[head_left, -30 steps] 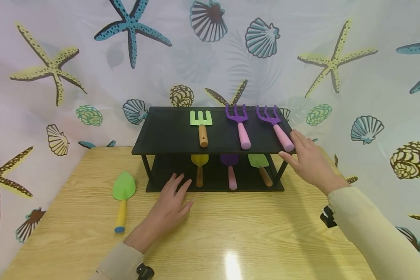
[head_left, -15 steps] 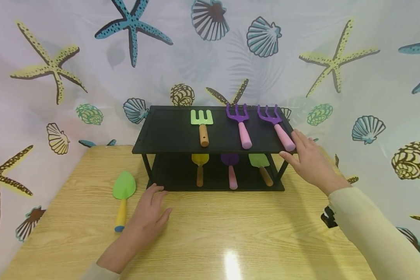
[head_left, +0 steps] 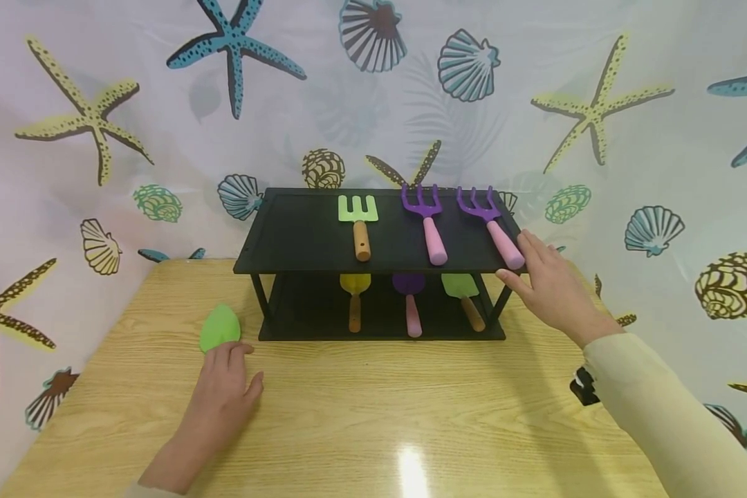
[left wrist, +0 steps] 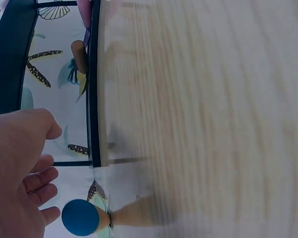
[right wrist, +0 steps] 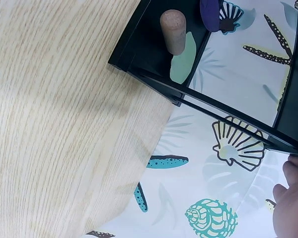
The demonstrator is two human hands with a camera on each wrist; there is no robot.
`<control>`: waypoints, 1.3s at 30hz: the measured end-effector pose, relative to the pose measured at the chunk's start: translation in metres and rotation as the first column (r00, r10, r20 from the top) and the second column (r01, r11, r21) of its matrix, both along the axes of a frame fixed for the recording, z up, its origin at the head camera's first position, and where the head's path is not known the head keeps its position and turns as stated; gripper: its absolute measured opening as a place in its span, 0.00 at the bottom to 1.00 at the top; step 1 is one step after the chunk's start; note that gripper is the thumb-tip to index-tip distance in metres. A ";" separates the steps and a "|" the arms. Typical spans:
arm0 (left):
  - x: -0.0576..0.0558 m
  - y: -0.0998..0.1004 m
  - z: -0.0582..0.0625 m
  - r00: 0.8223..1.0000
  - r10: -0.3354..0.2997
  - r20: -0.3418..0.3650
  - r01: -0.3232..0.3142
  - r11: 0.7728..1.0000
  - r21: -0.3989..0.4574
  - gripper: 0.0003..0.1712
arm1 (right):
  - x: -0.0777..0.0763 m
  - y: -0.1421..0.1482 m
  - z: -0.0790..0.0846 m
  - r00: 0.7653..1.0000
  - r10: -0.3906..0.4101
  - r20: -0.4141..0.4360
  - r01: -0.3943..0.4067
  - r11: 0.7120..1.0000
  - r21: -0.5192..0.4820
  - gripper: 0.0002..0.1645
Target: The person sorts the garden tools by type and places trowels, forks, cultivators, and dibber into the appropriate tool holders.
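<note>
My left hand (head_left: 223, 387) is over the handle of a hand trowel with a green blade (head_left: 220, 328), which lies on the table left of the black rack. In the left wrist view its fingers are loosely bent near the handle's blue end (left wrist: 80, 217), with a gap visible between them. The handle is hidden under the hand in the head view. My right hand (head_left: 550, 287) rests against the right front corner of the rack's upper shelf (head_left: 305, 235), fingers extended along the side and thumb at the front edge.
On the upper shelf lie a green hand fork (head_left: 361, 238) and two purple forks with pink handles (head_left: 434, 242) (head_left: 504, 245). The lower shelf (head_left: 311, 325) bears a yellow trowel (head_left: 355, 311), a purple trowel (head_left: 413, 315) and a green trowel (head_left: 472, 315). A seashell-print cloth hangs behind.
My left hand has moved left from in front of the rack, passing its left front corner, to over the green trowel's handle. The right hand has stayed at the rack's corner.
</note>
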State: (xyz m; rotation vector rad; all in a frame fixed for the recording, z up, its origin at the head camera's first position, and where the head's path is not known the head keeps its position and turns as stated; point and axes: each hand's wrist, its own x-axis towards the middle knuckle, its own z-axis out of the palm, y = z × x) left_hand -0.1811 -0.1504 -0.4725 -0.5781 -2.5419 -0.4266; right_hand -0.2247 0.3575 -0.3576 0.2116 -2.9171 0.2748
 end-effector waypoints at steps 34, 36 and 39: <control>0.004 -0.023 -0.017 0.989 0.056 0.136 -0.049 0.997 -0.051 0.32 | 0.001 -0.002 0.001 1.000 -0.008 0.015 0.008 1.000 -0.013 0.50; 0.003 -0.025 -0.019 0.998 0.029 0.049 -0.024 0.996 -0.090 0.31 | 0.001 -0.001 0.001 1.000 -0.007 0.014 0.007 1.000 -0.011 0.50; 0.001 -0.028 -0.022 0.998 -0.006 -0.061 -0.004 0.987 -0.161 0.28 | 0.000 -0.001 0.000 1.000 -0.003 0.011 0.003 1.000 -0.011 0.50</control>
